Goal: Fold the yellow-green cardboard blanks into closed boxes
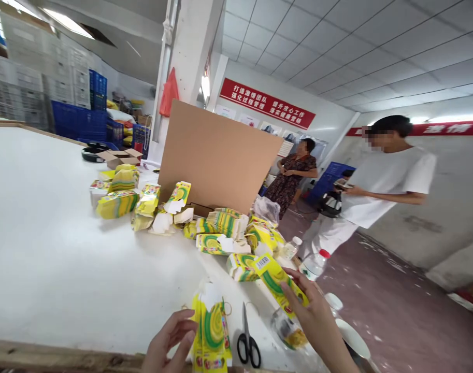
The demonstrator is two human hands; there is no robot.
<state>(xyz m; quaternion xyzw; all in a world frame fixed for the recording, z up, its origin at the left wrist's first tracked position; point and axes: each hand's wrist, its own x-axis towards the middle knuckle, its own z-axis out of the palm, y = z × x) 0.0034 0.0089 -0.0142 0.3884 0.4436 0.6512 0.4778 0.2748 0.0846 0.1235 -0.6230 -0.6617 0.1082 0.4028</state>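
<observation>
My right hand (312,305) grips a yellow and green carton (277,282) with a barcode at its upper end, thumb on the near side and fingers on the far side. The carton is held tilted above the table's right part. At the front edge, my left hand (172,336) is beside a small stack of flat yellow cartons (211,331); its fingers are bent but apart, at the stack's left edge. Whether they touch it is hard to tell. Black-handled scissors (247,342) lie between the two hands, blades pointing away.
Bundles of yellow cartons (224,223) spread across the table (84,280) before an upright cardboard sheet (216,155). Bottles (314,264), a clear container (286,331) and a white cup (353,336) line the right edge. Two people stand beyond, one holding a phone (343,184).
</observation>
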